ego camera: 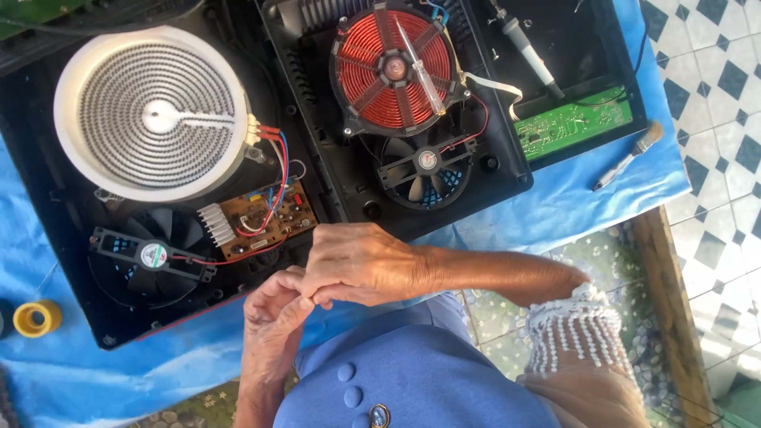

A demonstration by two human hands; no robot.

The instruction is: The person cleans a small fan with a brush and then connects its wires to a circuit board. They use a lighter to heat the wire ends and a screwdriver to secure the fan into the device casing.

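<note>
My left hand (273,317) and my right hand (361,261) meet at the near edge of an opened black cooker housing (47,238). The right hand's fingers press against the left hand's fingertips; whatever lies between them is hidden. Just above the hands sits a brown circuit board (265,218) with red and blue wires and a finned heat sink. To its left is a black cooling fan (151,254). A white round heating element (151,111) with a grey spiral fills the upper part of that housing.
A second open housing holds a red copper coil (392,67) with a screwdriver lying on it, a fan (424,162) and a green board (571,123). A soldering iron (527,51), a paintbrush (634,154) and a yellow tape roll (36,317) lie on the blue cloth (571,198).
</note>
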